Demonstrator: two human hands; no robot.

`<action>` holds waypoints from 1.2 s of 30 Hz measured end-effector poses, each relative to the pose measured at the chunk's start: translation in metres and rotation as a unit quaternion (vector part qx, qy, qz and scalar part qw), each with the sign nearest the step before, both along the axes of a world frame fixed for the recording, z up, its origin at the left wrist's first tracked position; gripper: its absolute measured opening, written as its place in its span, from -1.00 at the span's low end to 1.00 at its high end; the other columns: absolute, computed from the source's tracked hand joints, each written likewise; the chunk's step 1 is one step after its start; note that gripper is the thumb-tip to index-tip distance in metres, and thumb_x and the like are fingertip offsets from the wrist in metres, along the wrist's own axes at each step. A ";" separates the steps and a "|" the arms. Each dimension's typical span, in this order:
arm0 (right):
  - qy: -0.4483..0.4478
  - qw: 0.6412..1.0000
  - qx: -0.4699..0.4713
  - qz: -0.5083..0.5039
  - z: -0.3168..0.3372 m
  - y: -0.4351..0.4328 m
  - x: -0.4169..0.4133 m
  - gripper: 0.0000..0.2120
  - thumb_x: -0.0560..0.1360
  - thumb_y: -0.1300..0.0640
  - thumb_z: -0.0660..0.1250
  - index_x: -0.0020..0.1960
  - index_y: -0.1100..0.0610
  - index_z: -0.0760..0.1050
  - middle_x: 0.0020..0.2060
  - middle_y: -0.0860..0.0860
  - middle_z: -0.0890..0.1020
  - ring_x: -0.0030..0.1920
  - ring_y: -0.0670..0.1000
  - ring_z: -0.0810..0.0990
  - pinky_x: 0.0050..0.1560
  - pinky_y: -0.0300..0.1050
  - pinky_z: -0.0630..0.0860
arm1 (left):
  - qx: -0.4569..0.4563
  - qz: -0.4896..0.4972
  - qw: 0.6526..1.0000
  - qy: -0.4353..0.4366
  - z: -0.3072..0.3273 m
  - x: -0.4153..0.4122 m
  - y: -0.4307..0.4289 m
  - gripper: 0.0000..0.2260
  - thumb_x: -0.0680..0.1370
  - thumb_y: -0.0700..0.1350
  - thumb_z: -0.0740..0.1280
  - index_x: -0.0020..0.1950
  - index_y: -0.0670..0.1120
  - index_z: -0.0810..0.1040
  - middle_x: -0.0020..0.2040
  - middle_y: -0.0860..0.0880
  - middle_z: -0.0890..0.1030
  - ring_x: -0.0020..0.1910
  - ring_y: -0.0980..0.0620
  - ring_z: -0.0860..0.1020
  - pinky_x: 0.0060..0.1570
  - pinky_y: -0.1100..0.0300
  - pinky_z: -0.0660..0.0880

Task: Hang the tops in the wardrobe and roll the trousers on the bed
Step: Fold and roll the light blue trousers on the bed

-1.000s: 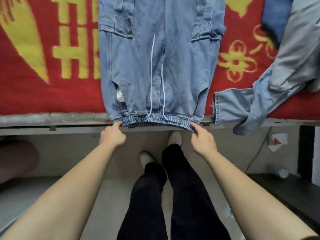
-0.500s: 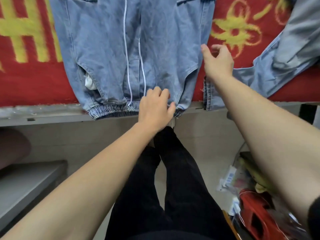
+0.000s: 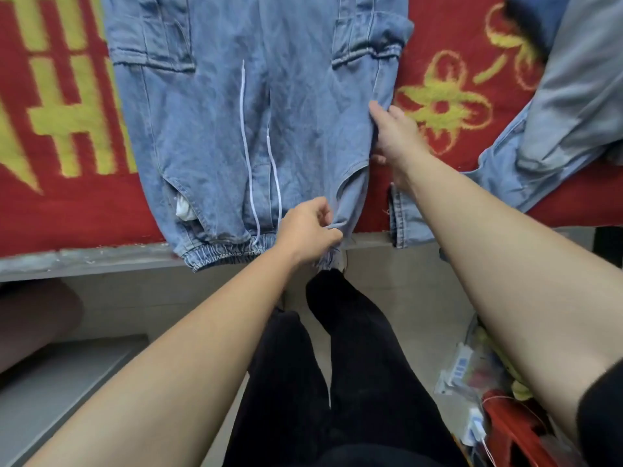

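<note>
hands: left [image 3: 308, 230] pinches jeans [image 3: 303, 112] near waistband | right [image 3: 394, 136] pinches side | blanket [image 3: 67, 203] script cropped

Light-blue denim trousers [image 3: 303, 129]: were faded pale blue, mottled, with two white drawstring cords [image 3: 247, 156].
Woven red bed cover [image 3: 67, 197]: was red, patterned with yellow flowers and blocky yellow shapes.
Person's black legwear [image 3: 364, 382]: was plain black.
</note>
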State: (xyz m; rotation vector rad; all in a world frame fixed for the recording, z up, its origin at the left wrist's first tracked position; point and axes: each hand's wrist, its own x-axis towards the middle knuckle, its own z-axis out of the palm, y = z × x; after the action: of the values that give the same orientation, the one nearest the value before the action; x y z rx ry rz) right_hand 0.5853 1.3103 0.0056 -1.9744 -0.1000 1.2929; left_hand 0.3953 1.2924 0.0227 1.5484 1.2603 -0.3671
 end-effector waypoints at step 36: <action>-0.260 0.909 -0.097 0.310 0.015 0.235 -0.190 -0.52 0.58 0.26 0.12 0.50 0.12 0.33 0.39 0.20 0.39 0.39 0.17 0.40 0.38 -0.07 0.27 | 0.063 0.093 0.991 0.074 -0.011 -0.207 0.241 -0.70 0.54 -0.04 0.32 0.23 -0.09 0.46 0.13 -0.09 0.58 0.12 -0.14 0.54 0.11 0.03 0.47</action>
State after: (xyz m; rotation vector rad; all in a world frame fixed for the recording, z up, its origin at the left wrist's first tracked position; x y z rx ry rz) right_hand 0.3957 1.5449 0.0203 -2.5353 -0.9593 1.1255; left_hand 0.1882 1.5333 0.0119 1.5162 1.5569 -0.2904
